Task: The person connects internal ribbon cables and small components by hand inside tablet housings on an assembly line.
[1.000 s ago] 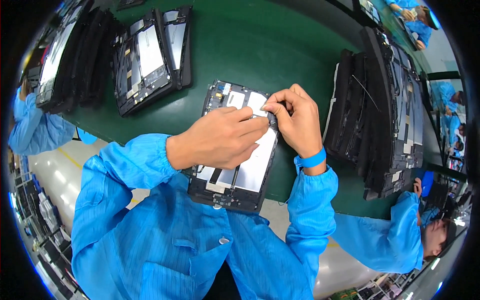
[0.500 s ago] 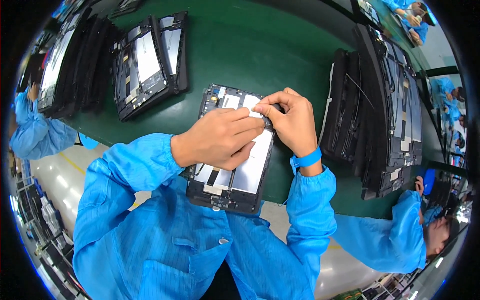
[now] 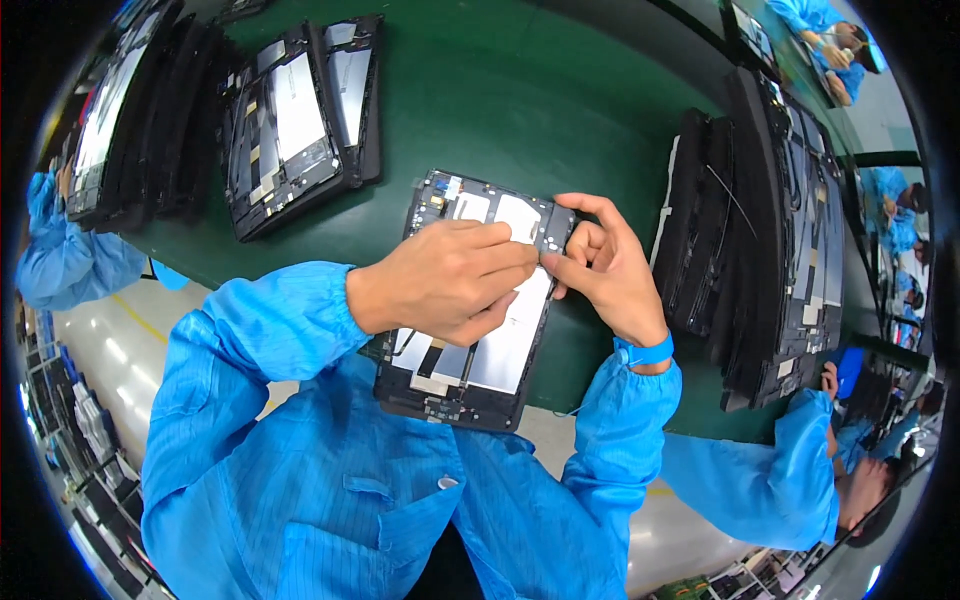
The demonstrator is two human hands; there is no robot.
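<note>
An opened tablet [image 3: 505, 350], its silver battery plates and dark circuit boards exposed, lies tilted at the near edge of the green table, in front of my body. My left hand [image 3: 445, 280] is over its middle, the fingers pinched together near the upper right of the battery; whatever is between the fingertips is hidden. At the tablet's upper right edge is my right hand [image 3: 615, 270], wearing a blue wrist strap [image 3: 643, 352]. Its thumb presses on the frame by the left fingertips, the index finger reaches the top corner, and the other fingers curl at the side.
Two opened tablets [image 3: 290, 120] on black foam lie at the back left, beside a tall stack [image 3: 115, 120] of more. Another stack of tablets and foam [image 3: 790, 240] stands to the right. Co-workers in blue sleeves [image 3: 760, 480] sit on both sides along the green table [image 3: 500, 90].
My right hand has moved right and down from the pinch over the tablet's top to its right edge, the fingers spreading. My left hand has stayed nearly in place.
</note>
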